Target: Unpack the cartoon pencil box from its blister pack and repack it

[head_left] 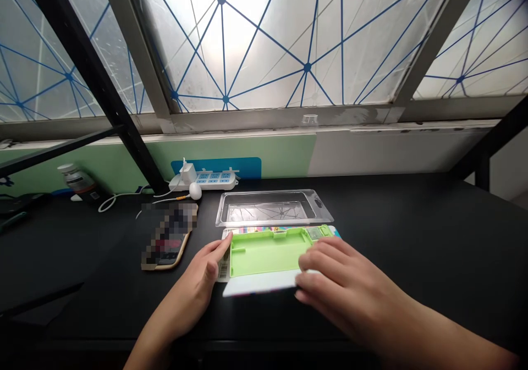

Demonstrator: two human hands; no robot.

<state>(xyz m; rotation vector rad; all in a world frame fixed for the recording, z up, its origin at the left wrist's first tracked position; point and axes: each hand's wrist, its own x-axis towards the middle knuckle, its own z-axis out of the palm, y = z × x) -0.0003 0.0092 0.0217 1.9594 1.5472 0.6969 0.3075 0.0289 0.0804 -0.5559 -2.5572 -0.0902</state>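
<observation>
A bright green, shallow plastic case [268,254] lies on a printed card [223,270] on the black desk. Its white lid [264,285] is swung toward me along the near edge. My right hand [334,282] has its fingers curled around the right end of that lid, pinching it. Along the case's left side rests my left hand [204,274], fingers stretched out against the edge and thumb raised, gripping nothing. A small greyish panel [317,232] sits in the case's far right corner. Just behind is a clear plastic tray [268,192].
A phone [171,238] lies to the left, its screen blurred out. Behind it stand a white power strip [216,180] with a plugged charger [188,173] and a cable. A bottle [80,182] is at the far left. Black frame bars [94,84] rise beside the window.
</observation>
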